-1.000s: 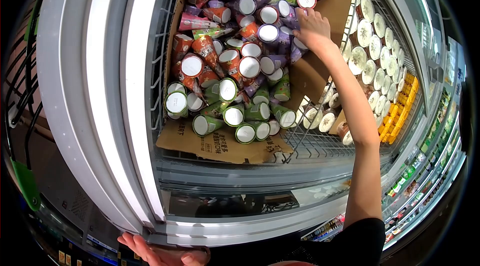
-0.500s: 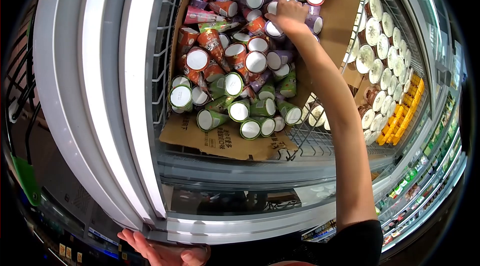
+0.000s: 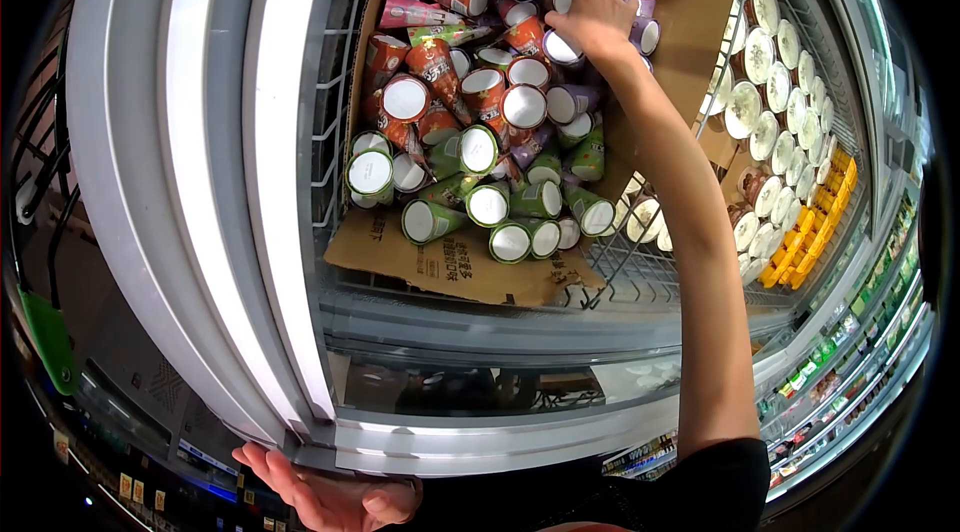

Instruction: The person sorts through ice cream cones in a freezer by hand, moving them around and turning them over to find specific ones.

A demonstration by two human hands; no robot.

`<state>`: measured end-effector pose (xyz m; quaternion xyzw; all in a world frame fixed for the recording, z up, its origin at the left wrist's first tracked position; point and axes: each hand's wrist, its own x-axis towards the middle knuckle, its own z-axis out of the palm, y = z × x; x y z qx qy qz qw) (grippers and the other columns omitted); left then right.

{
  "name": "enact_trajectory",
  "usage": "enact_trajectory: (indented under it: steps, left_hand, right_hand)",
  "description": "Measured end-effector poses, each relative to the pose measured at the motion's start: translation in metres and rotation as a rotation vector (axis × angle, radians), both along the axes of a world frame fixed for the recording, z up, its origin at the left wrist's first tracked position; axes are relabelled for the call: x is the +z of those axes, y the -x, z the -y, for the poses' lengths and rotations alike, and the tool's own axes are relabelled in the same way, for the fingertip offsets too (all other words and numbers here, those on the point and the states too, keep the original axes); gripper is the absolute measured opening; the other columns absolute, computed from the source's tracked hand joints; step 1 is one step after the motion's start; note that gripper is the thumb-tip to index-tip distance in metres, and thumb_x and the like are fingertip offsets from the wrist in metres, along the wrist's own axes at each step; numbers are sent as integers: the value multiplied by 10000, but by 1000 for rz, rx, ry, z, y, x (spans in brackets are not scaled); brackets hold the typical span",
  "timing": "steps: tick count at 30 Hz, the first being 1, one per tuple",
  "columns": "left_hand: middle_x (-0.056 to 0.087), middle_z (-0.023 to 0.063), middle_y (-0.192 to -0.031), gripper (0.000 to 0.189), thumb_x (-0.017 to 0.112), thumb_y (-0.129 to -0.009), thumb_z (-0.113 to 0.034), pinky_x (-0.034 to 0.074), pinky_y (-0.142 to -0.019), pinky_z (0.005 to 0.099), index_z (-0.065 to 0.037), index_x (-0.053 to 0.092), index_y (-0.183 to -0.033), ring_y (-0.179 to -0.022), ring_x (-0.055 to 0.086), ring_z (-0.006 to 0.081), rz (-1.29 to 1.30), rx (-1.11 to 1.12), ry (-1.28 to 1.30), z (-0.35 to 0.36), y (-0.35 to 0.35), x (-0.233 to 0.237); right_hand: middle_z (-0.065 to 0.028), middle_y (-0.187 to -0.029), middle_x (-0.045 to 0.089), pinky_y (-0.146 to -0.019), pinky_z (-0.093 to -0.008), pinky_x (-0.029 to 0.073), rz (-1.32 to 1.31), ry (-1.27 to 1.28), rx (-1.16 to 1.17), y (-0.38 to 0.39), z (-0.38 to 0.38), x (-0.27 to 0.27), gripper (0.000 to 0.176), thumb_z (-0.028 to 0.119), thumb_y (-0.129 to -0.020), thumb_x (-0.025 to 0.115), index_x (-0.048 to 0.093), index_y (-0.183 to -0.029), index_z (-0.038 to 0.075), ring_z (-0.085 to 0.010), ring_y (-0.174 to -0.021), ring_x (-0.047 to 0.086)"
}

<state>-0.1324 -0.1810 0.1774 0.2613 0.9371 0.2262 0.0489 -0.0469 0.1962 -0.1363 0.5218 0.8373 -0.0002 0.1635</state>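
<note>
My right hand (image 3: 597,20) reaches into the freezer, its fingers bent down over a white-lidded cone (image 3: 564,0) among purple ones; the fingertips are partly hidden, so the grip cannot be made out. Around it lie wrapped cones with white round lids: orange-red ones (image 3: 433,67) at the middle left and green ones (image 3: 432,221) nearer the front. They rest in a torn cardboard box (image 3: 470,272). At the bottom left, my left hand (image 3: 325,494) is palm up beside the freezer's corner, fingers spread, holding nothing.
A wire basket (image 3: 640,282) holds the box. Right of it are rows of clear-lidded cups (image 3: 743,110) and yellow packs (image 3: 812,222). The freezer's white frame (image 3: 290,182) curves along the left. A green handle part (image 3: 47,342) shows at the far left.
The freezer contents appear slightly further right and, toward the front, higher in view. My right hand has shifted a little to the right, still over the purple cones. My left hand stays much the same.
</note>
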Motion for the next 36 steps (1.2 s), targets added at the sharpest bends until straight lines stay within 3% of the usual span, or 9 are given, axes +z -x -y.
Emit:
enact_trajectory:
  steps: [3,7,9,12,15,18,27,33,36]
  left_hand:
    - [270,176,-1455,667,478,-872,-472,208,-1095,525,-79,322,-1387,-1352,260,333,-5,13,-18,-4,-2,-2]
    - [274,195,-1448,655,469,-876,-461,214,-1092,526,-61,332,-1376,-1347,264,345,-30,-64,-32,4,1,-3]
    - [281,204,-1441,650,464,-877,-460,220,-1089,526,-61,335,-1374,-1343,272,352,-43,-145,-24,13,7,-2]
    - [293,214,-1432,644,453,-880,-460,227,-1087,527,-59,340,-1371,-1336,283,358,-71,-146,36,13,7,-1]
    - [297,215,-1430,640,443,-882,-466,228,-1088,520,-63,347,-1369,-1335,289,353,-86,-74,1,0,2,-4]
    - [292,194,-1441,649,457,-880,-471,219,-1094,519,-67,343,-1374,-1340,284,340,-61,-145,63,8,7,2]
    - [301,172,-1443,620,467,-888,-424,196,-1109,501,-66,342,-1378,-1343,283,330,-20,100,12,-15,-8,2]
    - [333,226,-1408,549,410,-892,-348,209,-1100,511,-61,368,-1359,-1327,309,353,-118,-249,-23,10,11,-4]
    - [363,204,-1399,546,409,-892,-369,209,-1088,540,-68,391,-1348,-1322,318,355,-141,-196,-21,12,12,-6]
  right_hand:
    - [-114,-943,615,-756,-431,467,-139,-52,19,-15,-5,38,568,461,-592,702,575,-946,35,-275,-883,627]
    - [-155,-864,600,-683,-404,502,-317,-211,260,-46,21,123,516,389,-657,688,535,-970,8,-313,-793,626]
    - [-159,-890,588,-696,-403,498,-324,-9,134,-53,38,162,496,271,-656,710,524,-1025,-3,-347,-769,605]
    - [-155,-911,565,-691,-401,480,-513,163,232,-65,68,188,498,206,-639,717,520,-1048,1,-332,-793,588]
    - [-141,-966,514,-753,-382,434,-463,342,270,-73,98,178,528,207,-638,705,490,-1079,12,-306,-869,546]
    - [-129,-1004,494,-776,-380,426,-448,364,327,-73,113,162,560,208,-642,698,468,-1120,27,-302,-903,532]
    - [-125,-1034,496,-766,-374,433,-459,381,337,-80,127,190,555,183,-647,691,464,-1129,27,-290,-908,527]
    - [-106,-1048,496,-722,-345,418,-405,393,471,-79,148,139,594,188,-626,693,482,-1157,24,-245,-907,514]
    - [-101,-1024,503,-674,-323,398,-429,320,554,-65,158,119,539,153,-638,651,504,-1139,22,-221,-851,501]
